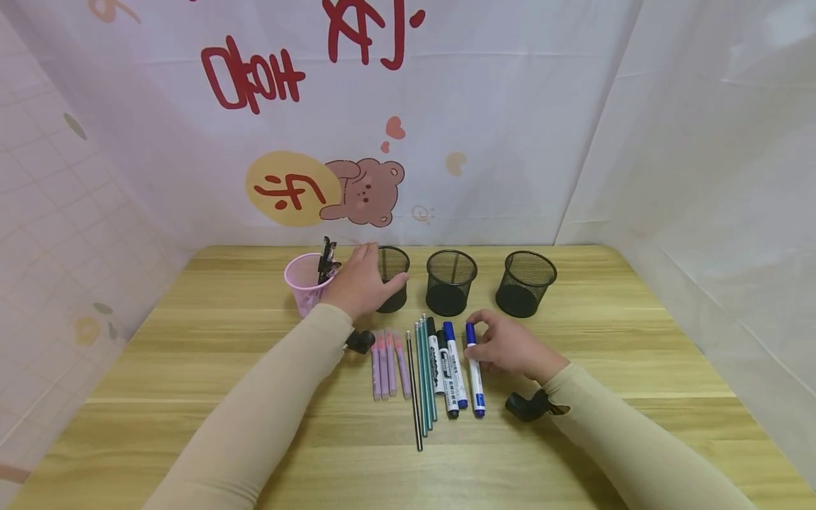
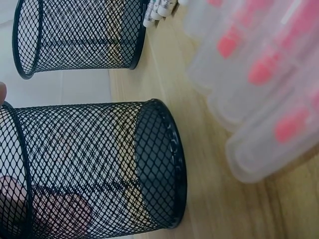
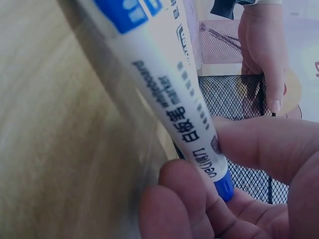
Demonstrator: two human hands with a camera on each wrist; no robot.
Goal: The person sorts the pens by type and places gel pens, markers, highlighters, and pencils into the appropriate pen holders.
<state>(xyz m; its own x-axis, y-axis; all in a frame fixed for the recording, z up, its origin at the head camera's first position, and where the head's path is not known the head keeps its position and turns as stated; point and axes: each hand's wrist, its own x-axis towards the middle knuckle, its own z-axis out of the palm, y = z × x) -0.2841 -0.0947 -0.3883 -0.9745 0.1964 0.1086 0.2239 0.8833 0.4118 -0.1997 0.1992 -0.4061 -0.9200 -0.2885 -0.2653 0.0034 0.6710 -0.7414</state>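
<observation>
- Grasping with right hand [image 1: 513, 347]: blue-ended whiteboard marker [image 1: 476, 375], pinched near far end between thumb and fingers, rest running back toward wearer; cannot tell whether clear of tabletop [image 1: 319, 460].
- Gripping with left hand [image 1: 361, 282]: leftmost black mesh cup [image 2: 89, 164], upright, thumb at one side of rim, fingers round the other.
- Just left of right fingertips: second blue marker [image 1: 455, 365], then two black-ended markers [image 1: 436, 361].
- Farther left of right fingers: bunched teal pencils [image 1: 426, 382], dark striped pencil [image 1: 414, 389] alongside.
- On near side of left fingers: pink pens [image 1: 384, 365] laid side by side, clear-ended in left wrist view.
- Just left of left fingers: pink mesh cup [image 1: 302, 297], holding black pens [image 1: 326, 256].
- Beyond right fingers, slightly left: middle black cup [image 1: 451, 297]; beyond, slightly right: rightmost black cup [image 1: 519, 301]. Both upright.
- Behind everything, past all fingers: pale cloth backdrop [image 1: 510, 142], printed with bear, hearts, red lettering.
</observation>
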